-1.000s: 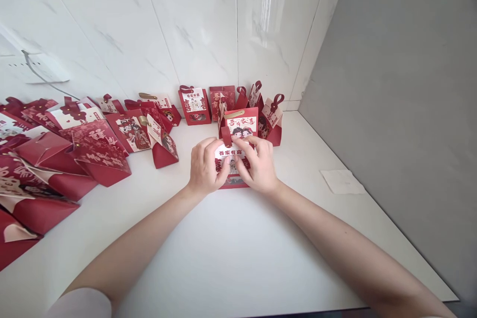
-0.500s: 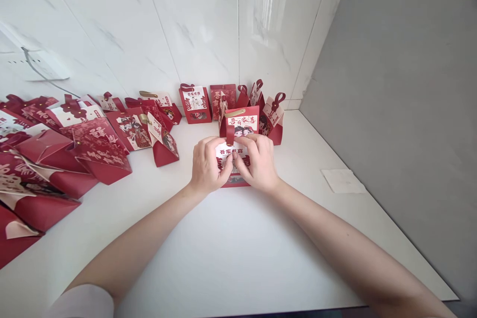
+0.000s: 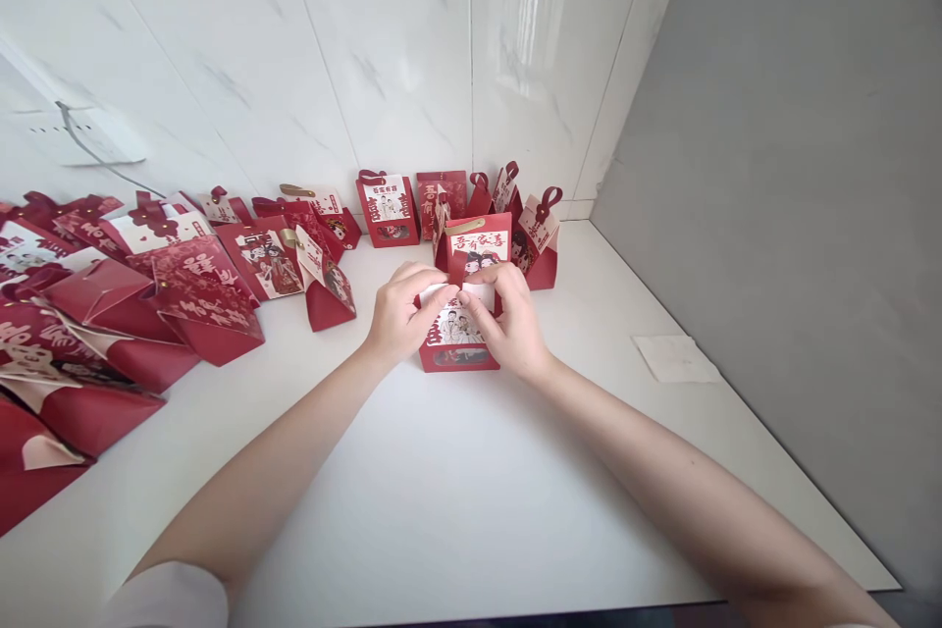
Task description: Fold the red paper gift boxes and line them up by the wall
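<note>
A red and white gift box (image 3: 460,334) with a printed couple and a small oval window stands upright on the white table, facing me. My left hand (image 3: 409,309) pinches its top edge from the left, thumb in front and fingers behind. From the right, my right hand (image 3: 507,319) grips the same top edge, its thumb tip close to the left one. Between my fingertips rises the box's dark red ribbon loop (image 3: 457,267). The fastening under my thumbs is hidden. Right behind stands another red gift box (image 3: 482,234) with a gold ribbon.
Several similar boxes (image 3: 389,208) stand along the tiled wall (image 3: 412,39). A crowd of red boxes (image 3: 210,299) fills the table's left side. A flat white paper piece (image 3: 677,358) lies at right, near the grey wall (image 3: 795,216). A cable (image 3: 95,157) hangs from a socket.
My thumbs have moved up from the box's front to its top edge, so more of the printed couple and the window shows. The view has tilted slightly.
</note>
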Demonstrator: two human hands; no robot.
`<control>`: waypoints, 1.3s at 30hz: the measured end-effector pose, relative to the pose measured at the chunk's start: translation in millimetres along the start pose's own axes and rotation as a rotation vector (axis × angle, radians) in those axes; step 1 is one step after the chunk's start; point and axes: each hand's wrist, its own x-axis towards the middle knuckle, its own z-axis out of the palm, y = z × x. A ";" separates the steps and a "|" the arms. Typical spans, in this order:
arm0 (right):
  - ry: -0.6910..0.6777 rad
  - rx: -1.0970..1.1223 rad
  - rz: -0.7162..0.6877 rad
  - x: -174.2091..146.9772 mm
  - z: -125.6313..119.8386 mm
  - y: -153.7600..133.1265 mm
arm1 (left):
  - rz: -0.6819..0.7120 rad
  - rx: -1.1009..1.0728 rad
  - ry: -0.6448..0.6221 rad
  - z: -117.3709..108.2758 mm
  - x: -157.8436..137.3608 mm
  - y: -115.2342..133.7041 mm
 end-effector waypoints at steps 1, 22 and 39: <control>0.006 0.042 0.023 0.0 0.8 -1.1 | 0.019 0.011 0.012 1.1 -0.8 0.7; 0.000 0.025 -0.059 -6.3 -0.2 -16.0 | 0.125 0.284 0.030 -1.8 -3.1 15.6; -0.071 0.187 -0.031 9.8 -15.9 -27.6 | -0.010 0.125 0.011 -2.8 -2.7 28.8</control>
